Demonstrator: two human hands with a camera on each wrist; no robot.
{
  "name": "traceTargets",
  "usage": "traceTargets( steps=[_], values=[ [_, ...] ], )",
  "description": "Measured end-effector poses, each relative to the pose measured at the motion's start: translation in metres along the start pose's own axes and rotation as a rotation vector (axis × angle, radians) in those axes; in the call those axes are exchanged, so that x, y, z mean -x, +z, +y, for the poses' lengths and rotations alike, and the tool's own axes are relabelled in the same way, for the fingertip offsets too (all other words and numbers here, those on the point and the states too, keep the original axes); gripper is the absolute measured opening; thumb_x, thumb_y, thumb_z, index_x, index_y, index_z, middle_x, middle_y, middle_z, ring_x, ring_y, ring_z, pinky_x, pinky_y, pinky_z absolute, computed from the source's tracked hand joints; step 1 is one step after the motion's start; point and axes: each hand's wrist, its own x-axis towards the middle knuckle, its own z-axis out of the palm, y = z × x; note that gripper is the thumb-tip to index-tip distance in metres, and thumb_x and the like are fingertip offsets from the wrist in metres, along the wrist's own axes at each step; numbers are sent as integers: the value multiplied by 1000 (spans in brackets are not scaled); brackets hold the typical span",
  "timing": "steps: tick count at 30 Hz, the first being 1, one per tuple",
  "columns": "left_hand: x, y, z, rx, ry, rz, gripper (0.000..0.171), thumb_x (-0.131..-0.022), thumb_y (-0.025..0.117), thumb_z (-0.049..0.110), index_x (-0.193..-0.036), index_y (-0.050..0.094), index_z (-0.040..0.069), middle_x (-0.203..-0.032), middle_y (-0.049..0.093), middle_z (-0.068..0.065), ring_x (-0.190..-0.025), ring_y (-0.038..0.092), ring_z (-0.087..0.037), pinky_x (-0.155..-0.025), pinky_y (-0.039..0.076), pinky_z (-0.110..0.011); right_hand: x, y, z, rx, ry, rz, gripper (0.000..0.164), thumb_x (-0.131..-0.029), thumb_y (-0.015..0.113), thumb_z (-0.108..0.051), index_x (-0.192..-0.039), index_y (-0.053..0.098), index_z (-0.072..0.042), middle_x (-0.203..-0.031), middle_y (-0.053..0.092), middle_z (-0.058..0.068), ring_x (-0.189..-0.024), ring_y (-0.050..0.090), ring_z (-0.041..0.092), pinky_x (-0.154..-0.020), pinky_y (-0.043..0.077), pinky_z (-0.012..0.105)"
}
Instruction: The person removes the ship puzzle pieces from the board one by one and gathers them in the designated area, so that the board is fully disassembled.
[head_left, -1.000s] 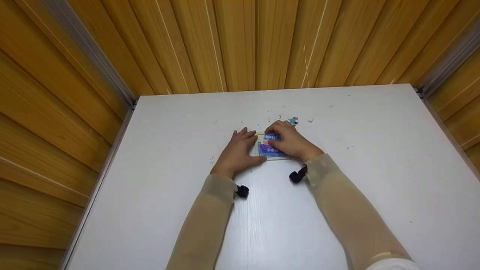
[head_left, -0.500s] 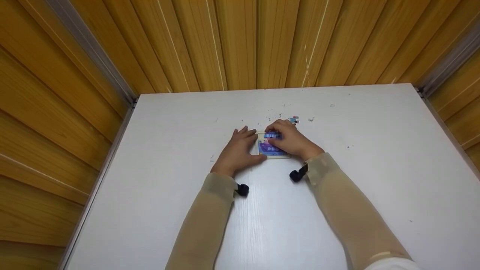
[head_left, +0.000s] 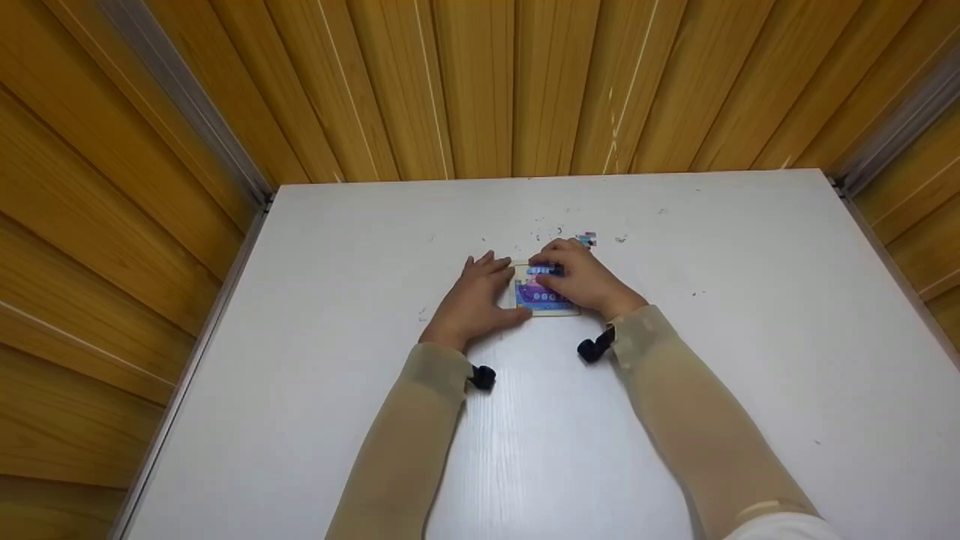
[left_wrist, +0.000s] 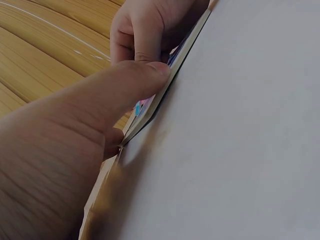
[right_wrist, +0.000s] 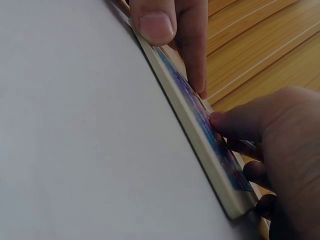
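Note:
A small jigsaw puzzle board (head_left: 555, 313) with a pale frame lies flat on the white table, showing a purple ship on blue. My left hand (head_left: 474, 301) holds its left side, thumb on the near edge and fingers spread at the far left corner. The right hand (head_left: 581, 281) covers the board's right part, thumb on the picture and fingers curled at the far edge. Between them is a blue puzzle piece (head_left: 540, 270), largely level with the picture. In the right wrist view, the right thumb (right_wrist: 222, 122) touches the picture surface (right_wrist: 200, 115). The board's right part is hidden.
Just beyond the right hand lies a loose blue and red puzzle piece (head_left: 590, 238). Small dark marks dot the white table (head_left: 375, 247) around it. A yellow wood-plank wall (head_left: 480, 90) stands along the far edge, with more planking at both sides.
Both hands stay on the board with almost no visible movement. The view has shifted very slightly.

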Motion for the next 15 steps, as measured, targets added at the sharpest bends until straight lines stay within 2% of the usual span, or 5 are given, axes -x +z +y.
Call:
traceTargets(
  steps=[3, 7, 10, 15],
  values=[
    [-1, -1, 0, -7, 5, 2, 89, -95, 85, 58, -166, 58, 11, -180, 48, -2, -178, 26, -26, -149, 8, -45, 0, -2, -2, -27, 5, 27, 37, -108, 76, -23, -142, 79, -9, -139, 69, 12, -137, 60, 34, -128, 46, 57],
    [-1, -1, -1, -10, 4, 3, 89, -95, 85, 58, -166, 58, 11, -181, 47, -2, -178, 25, -26, -149, 8, -45, 1, -3, -6, -69, -3, 103, 38, -107, 80, -25, -140, 80, -7, -136, 71, 10, -117, 66, 28, -109, 56, 45],
    [0, -1, -2, -2, -5, 1, 90, -95, 84, 59, -167, 57, 12, -182, 46, 0, -179, 23, -24, -149, 7, -44, 0, -4, -8, -87, -23, 179, 36, -105, 82, -24, -136, 81, -5, -133, 74, 9, -104, 63, 22, -94, 52, 33],
    [2, 0, -1, 20, -21, -2, 92, -93, 85, 60, -168, 56, 14, -183, 44, 2, -179, 21, -23, -149, 7, -44, 1, -11, -11, -178, -34, 283, 28, -103, 86, -23, -126, 83, -8, -125, 75, 8, -104, 59, 22, -87, 47, 28]
  ],
)
